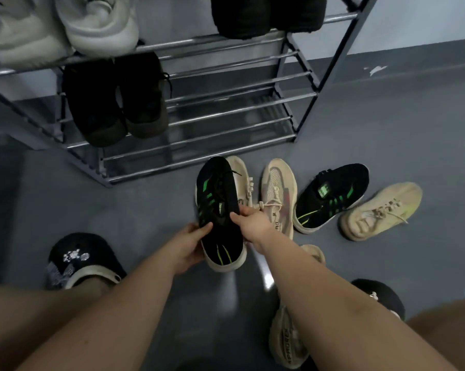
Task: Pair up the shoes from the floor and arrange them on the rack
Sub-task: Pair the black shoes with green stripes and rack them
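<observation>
From the head view, both your hands, left point(191, 243) and right point(252, 223), curl round one black knit sneaker with green stripes point(218, 210), held above the grey floor point(386, 129), likely for matching. Its twin point(330, 196) lies among four beige sneakers. The metal shoe rack point(226, 113) holds three pairs.

My hands, left point(190, 243) and right point(252, 223), hold a black-and-green sneaker point(219, 210) just before the rack point(301, 84). The lower bars right of the dark pair point(113, 100) lie bare, open to my reach. The top tier is filled by white sneakers point(73, 22) and black shoes point(263, 14). On the floor point(400, 124) to my right, beige shoes point(278, 194) and point(381, 210) and the matching black-and-green one point(331, 196) crowd the way; the floor left of the sneaker is free.
</observation>
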Demonstrator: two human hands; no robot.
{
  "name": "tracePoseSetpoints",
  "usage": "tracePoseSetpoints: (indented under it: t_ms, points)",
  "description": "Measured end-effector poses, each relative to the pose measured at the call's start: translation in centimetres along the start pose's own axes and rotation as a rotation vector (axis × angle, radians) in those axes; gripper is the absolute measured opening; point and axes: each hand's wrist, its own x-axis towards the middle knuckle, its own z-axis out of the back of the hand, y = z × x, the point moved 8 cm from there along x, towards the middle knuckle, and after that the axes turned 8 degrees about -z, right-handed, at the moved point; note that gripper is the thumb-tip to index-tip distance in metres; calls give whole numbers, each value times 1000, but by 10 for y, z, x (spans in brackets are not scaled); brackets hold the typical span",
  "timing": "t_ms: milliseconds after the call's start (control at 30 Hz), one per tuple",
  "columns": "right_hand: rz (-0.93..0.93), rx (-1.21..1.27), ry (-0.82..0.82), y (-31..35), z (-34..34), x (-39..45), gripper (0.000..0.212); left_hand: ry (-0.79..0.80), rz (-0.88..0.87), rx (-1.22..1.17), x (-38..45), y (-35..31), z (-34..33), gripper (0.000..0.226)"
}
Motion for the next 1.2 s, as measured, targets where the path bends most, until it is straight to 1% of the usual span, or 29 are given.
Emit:
tracePoseSetpoints:
  t_ms: [233, 300, 400, 500, 533, 567, 633, 700, 767, 800, 867, 933, 967, 1033, 1100, 1200]
  points:
    - [-8, -197, 106, -4, -85, 29, 35, -139, 48, -99, 0, 10, 83, 39]
    - [-4, -282, 132, -6, -111, 33, 35, -199, 59, -144, -2, 15, 110, 39]
    - [-35, -337, 180, -11, -148, 37, 33, -243, 60, -205, -10, 19, 143, 35]
    - [-16, -451, 246, -11, -180, 33, 37, -341, 71, -198, -12, 24, 174, 34]
    - [-21, -512, 261, -12, -186, 31, 39, -378, 87, -152, -13, 25, 180, 37]
    - [-18, -560, 276, -14, -190, 29, 40, -411, 96, -59, -12, 25, 186, 43]
    - [-43, -591, 293, -22, -190, 26, 42, -444, 70, 182, -9, 17, 190, 50]
    - [-45, -604, 228, -24, -178, 29, 47, -438, -11, 338, -10, -2, 180, 53]
    - [1, -648, 157, -18, -160, 29, 44, -412, -82, 535, -14, -22, 164, 62]
    - [31, -672, 137, -13, -152, 27, 41, -387, -110, 684, -15, -29, 156, 65]
    - [83, -736, 78, -6, -128, 22, 51, -305, -173, 984, -16, -40, 134, 68]
    - [195, -923, -61, 6, -99, 12, 56, -196, -225, 1171, -17, -43, 107, 68]
    - [245, -1001, -128, 9, -84, 6, 55, -148, -244, 1234, -18, -42, 91, 69]
    - [277, -1110, -213, 8, -53, -4, 54, -71, -283, 1343, -19, -42, 59, 68]
    - [260, -1198, -258, 3, -21, -14, 55, -4, -331, 1435, -19, -39, 23, 68]
    - [210, -1209, -350, -3, 34, -28, 54, 70, -432, 1500, -18, -41, -31, 68]
